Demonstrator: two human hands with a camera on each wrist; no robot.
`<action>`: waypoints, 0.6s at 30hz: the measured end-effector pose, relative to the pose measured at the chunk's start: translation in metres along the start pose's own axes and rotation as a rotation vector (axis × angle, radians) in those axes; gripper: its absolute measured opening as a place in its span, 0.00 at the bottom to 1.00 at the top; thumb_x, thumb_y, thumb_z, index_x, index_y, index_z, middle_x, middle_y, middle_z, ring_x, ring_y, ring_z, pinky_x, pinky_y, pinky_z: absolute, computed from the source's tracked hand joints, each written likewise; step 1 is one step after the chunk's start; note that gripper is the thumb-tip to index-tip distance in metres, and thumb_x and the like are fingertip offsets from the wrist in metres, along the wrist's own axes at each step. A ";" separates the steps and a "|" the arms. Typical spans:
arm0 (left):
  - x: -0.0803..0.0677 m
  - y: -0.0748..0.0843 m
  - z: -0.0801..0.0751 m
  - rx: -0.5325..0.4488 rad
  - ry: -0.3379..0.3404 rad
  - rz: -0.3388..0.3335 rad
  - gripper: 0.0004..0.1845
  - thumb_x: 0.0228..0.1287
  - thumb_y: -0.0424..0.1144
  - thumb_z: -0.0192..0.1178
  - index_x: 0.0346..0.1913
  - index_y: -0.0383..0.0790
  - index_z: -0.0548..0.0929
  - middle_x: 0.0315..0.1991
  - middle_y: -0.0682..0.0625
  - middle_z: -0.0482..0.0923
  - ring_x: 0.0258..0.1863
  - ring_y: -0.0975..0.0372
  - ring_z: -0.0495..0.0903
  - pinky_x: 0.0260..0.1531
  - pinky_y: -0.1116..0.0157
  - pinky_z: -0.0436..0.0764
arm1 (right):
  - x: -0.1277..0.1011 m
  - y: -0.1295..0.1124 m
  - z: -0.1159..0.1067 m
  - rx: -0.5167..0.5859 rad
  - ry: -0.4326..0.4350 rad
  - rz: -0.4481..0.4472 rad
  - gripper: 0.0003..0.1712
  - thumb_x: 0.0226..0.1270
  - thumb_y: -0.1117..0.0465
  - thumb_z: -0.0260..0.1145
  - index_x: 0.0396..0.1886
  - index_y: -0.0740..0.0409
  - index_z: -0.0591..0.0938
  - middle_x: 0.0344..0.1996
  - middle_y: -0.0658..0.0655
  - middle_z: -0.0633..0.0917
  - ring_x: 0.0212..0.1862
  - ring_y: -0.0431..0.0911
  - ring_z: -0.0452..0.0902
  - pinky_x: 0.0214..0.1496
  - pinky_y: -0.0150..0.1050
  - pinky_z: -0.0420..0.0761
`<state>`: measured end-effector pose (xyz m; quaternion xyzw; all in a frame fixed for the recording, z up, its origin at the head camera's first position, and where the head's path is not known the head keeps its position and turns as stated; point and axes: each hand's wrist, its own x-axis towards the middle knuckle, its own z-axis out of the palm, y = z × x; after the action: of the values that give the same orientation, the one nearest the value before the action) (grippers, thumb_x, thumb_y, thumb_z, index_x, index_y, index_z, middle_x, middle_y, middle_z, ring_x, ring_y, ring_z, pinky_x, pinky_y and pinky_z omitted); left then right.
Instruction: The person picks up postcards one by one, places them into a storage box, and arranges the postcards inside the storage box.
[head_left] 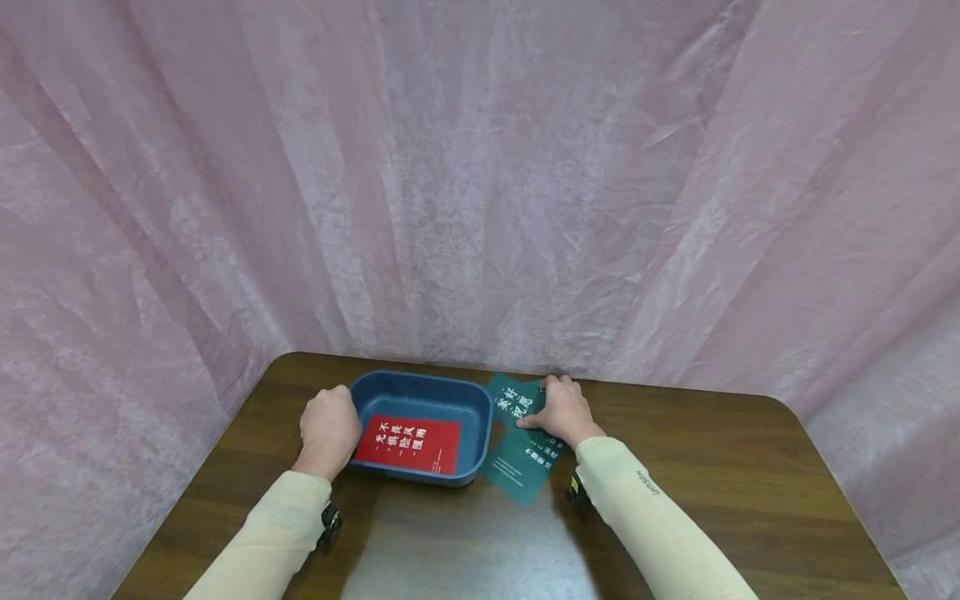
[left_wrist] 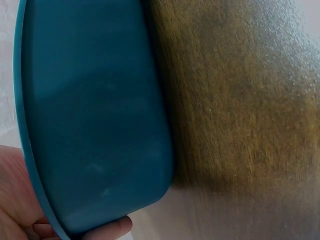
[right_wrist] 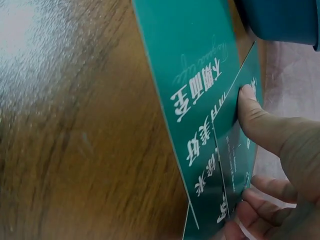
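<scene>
right grip [right_wrist: 260,165] on green cards [right_wrist: 200,75], wrist-view only

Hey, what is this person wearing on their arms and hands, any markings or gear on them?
Both arms wear snug pale cream sleeves down to the wrists. The right sleeve carries small dark lettering near the cuff, too small to read. The left sleeve looks plain. A small black device sits under each wrist. The left hand and right hand are bare, with no gloves.
</scene>
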<state>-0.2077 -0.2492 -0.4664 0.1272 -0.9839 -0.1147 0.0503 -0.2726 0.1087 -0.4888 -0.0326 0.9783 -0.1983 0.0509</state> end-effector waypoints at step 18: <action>-0.002 0.000 0.000 -0.008 0.024 0.017 0.17 0.52 0.37 0.66 0.39 0.25 0.81 0.29 0.32 0.81 0.21 0.47 0.81 0.21 0.47 0.81 | -0.011 0.027 -0.010 0.119 -0.020 0.131 0.52 0.29 0.41 0.80 0.56 0.59 0.72 0.50 0.63 0.75 0.52 0.56 0.68 0.55 0.53 0.73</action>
<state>-0.2058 -0.2485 -0.4666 0.1200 -0.9838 -0.1168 0.0636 -0.2637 0.1386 -0.4893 0.0328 0.9643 -0.2520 0.0751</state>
